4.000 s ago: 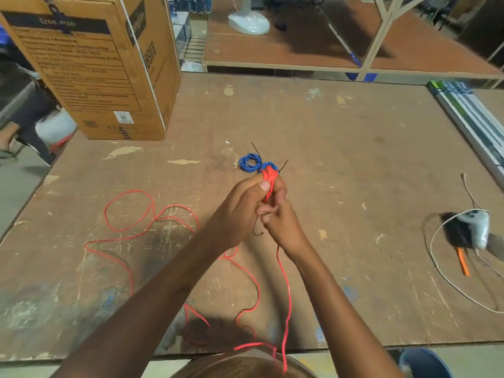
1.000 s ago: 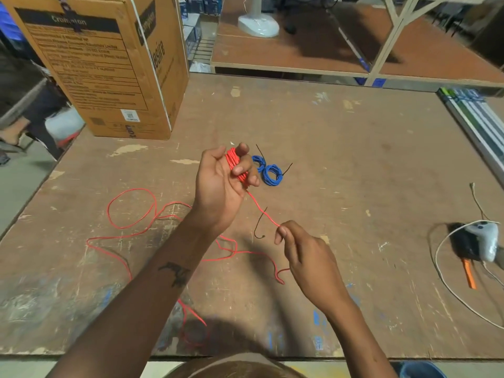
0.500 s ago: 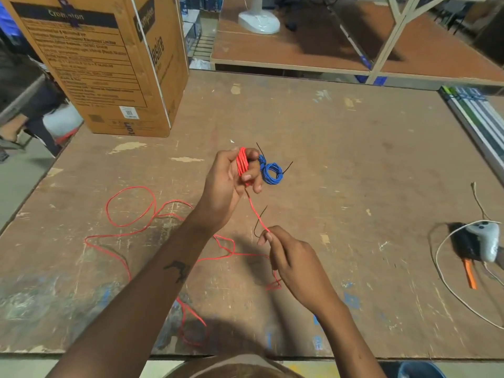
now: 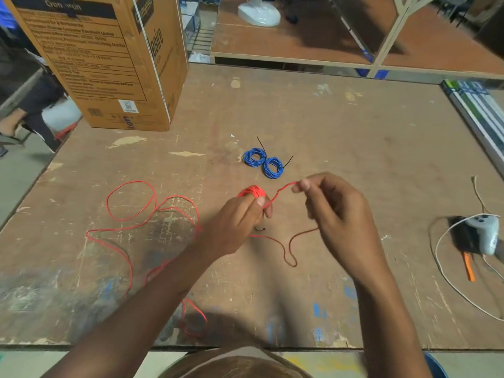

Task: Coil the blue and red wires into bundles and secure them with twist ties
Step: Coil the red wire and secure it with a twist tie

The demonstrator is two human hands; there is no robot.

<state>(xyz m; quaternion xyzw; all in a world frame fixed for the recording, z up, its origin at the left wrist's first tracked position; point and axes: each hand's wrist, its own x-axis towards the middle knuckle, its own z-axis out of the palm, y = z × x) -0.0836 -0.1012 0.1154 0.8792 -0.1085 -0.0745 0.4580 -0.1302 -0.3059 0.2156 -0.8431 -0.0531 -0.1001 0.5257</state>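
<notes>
Presently, the left hand grips a red wire coil wound round its fingers, thumb pressed against the turns, just nearer the viewer than the blue wire bundles. The right hand pinches the red wire's free strand between thumb and forefinger, to the right of that coil. Loose red loops trail left of the bundles across the plywood table. A black twist tie lies beneath the left hand. A cardboard box stands beyond the bundles, leftward.

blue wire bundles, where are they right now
In the head view the two blue wire bundles lie side by side on the table near its middle, just beyond the hands and right of the cardboard box.
</notes>
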